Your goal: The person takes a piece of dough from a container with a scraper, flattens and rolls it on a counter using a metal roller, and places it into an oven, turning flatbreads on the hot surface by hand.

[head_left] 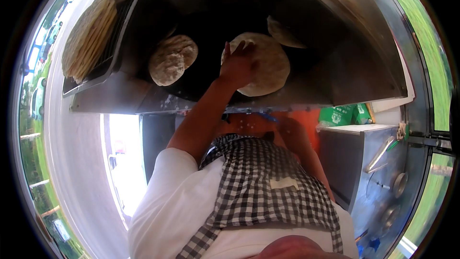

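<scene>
My left hand reaches over the dark hot plate, its fingers spread on the left part of a large round flatbread. Left of it lies a smaller, browned and wrinkled flatbread. Behind the large one, another flatbread leans at the dark back right. Down at the front edge, close to my apron, is my right hand; it is dim, and its fingers cannot be made out. A small blue thing shows beside it.
A stack of flatbreads stands on a rack at the upper left. The metal wall of the oven curves round the right. Green packages lie at the lower right, above a grey cabinet. Metal tongs are beside it.
</scene>
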